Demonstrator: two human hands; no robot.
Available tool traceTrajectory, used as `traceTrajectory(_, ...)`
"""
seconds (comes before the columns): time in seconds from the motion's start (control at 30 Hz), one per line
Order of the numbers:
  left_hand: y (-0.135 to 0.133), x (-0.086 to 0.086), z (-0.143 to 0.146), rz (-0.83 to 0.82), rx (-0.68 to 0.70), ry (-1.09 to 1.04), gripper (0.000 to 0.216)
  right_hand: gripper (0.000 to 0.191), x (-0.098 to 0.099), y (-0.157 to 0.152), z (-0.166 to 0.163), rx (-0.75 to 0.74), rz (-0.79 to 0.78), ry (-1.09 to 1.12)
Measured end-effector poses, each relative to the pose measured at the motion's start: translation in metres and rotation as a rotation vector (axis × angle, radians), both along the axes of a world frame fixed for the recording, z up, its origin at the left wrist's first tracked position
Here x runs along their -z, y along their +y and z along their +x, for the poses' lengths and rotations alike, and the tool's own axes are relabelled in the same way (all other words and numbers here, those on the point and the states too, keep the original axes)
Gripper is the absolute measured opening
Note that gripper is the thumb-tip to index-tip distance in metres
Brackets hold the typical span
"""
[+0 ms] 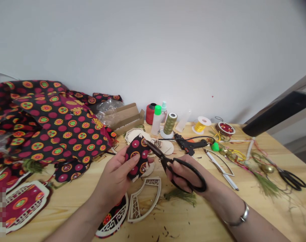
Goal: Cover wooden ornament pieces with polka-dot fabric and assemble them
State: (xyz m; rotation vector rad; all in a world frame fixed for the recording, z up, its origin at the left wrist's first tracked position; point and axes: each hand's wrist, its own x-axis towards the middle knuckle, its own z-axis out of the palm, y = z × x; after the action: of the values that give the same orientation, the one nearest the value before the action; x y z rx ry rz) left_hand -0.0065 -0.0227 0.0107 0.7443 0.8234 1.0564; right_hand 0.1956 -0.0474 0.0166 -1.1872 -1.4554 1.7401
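Between the thumb and fingers of my left hand (119, 176) is a small piece of black patterned fabric (135, 153) with maroon and orange round motifs. My right hand (180, 173) grips black-handled scissors (163, 156), their blades pointing up and left at the fabric's upper right edge. The blade tips lie against that edge; whether they are cutting cannot be made out. Below the hands a fan-shaped pale wooden frame (156, 195) lies on the table. A round ornament (114, 218) with wooden fretwork over dark fabric is partly hidden by my left forearm.
A heap of patterned fabric (62, 124) fills the left side, near a cardboard box (129, 117). Thread spools (170, 124), bottles (156, 119) and a glue gun (189, 143) stand or lie behind my hands. More scissors (293, 179), a pen (222, 169) and cords lie right.
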Motion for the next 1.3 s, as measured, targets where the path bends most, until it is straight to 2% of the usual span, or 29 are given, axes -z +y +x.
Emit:
traceTrajectory(0.13, 0.001, -0.004, -0.004, -0.049, 0.021, -0.066, 0.027, 0.066, 0.007, -0.001, 0.002, -0.056, -0.093, 0.310)
traceTrajectory(0.23, 0.001, -0.006, -0.005, -0.107, 0.041, -0.062, 0.025, 0.071, 0.002, 0.001, 0.008, 0.061, 0.019, 0.325)
traceTrajectory(0.3, 0.001, -0.005, -0.004, -0.098, 0.034, -0.044, 0.026, 0.067, -0.006, 0.002, 0.012, 0.123, 0.200, 0.097)
traceTrajectory(0.4, -0.001, -0.003, -0.002, -0.038, 0.037, -0.001, 0.027, 0.049, -0.013, 0.003, 0.011, 0.122, 0.456, -0.520)
traceTrajectory(0.47, -0.003, -0.002, -0.001, -0.004, 0.045, 0.032, 0.026, 0.040, -0.010, 0.004, 0.007, 0.204, 0.605, -0.889)
traceTrajectory(0.57, -0.004, -0.001, -0.001, 0.016, 0.049, 0.080, 0.027, 0.031, -0.002, 0.006, 0.002, 0.299, 0.703, -1.140)
traceTrajectory(0.7, -0.005, 0.000, -0.001, 0.016, 0.063, 0.120, 0.029, 0.027, 0.002, 0.007, 0.003, 0.307, 0.753, -1.174)
traceTrajectory(0.97, -0.007, 0.005, 0.001, -0.037, 0.090, 0.131, 0.038, 0.022, 0.006, 0.004, 0.002, 0.247, 1.001, -1.267)
traceTrajectory(1.3, -0.007, 0.002, 0.000, -0.027, 0.136, 0.095, 0.038, 0.025, 0.004, 0.003, 0.005, 0.183, 1.022, -1.301)
